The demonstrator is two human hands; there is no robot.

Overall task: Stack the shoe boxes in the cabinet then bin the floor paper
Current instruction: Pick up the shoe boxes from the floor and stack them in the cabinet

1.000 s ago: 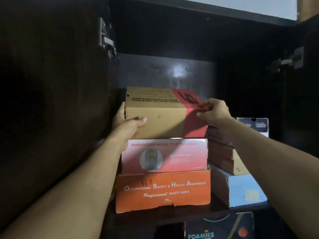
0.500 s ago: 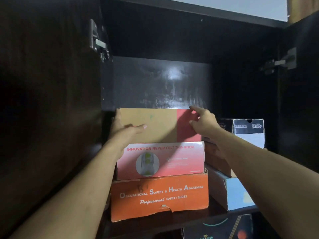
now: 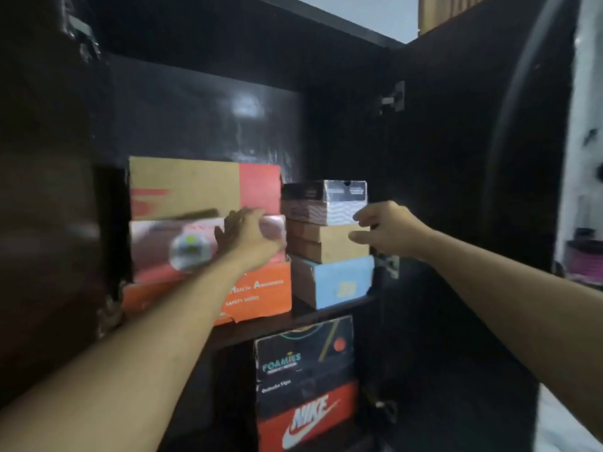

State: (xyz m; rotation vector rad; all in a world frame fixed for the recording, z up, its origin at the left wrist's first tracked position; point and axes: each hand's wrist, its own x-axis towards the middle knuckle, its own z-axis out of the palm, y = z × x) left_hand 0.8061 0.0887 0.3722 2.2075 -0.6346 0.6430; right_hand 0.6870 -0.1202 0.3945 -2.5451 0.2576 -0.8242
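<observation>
A tan and red shoe box (image 3: 195, 187) tops the left stack in the dark cabinet, above a pink box (image 3: 156, 249) and an orange safety-shoe box (image 3: 261, 288). Beside it on the right stand a black and white box (image 3: 329, 197), a brown box (image 3: 326, 243) and a light blue box (image 3: 332, 282). My left hand (image 3: 248, 233) hovers blurred in front of the pink box with straight fingers, holding nothing. My right hand (image 3: 388, 230) floats just right of the brown box, fingers loosely spread, empty. No floor paper is in view.
The shelf board (image 3: 280, 321) carries both stacks. Below it stand a black Foamies box (image 3: 303, 350) and a red Nike box (image 3: 310, 415). The open right cabinet door (image 3: 456, 190) with a hinge (image 3: 393, 97) sits close to my right arm; the left door (image 3: 42, 190) fills the left.
Both hands have let go of the tan and red box, which now rests on the pink box. The hands drew back and my view swung to the right.
</observation>
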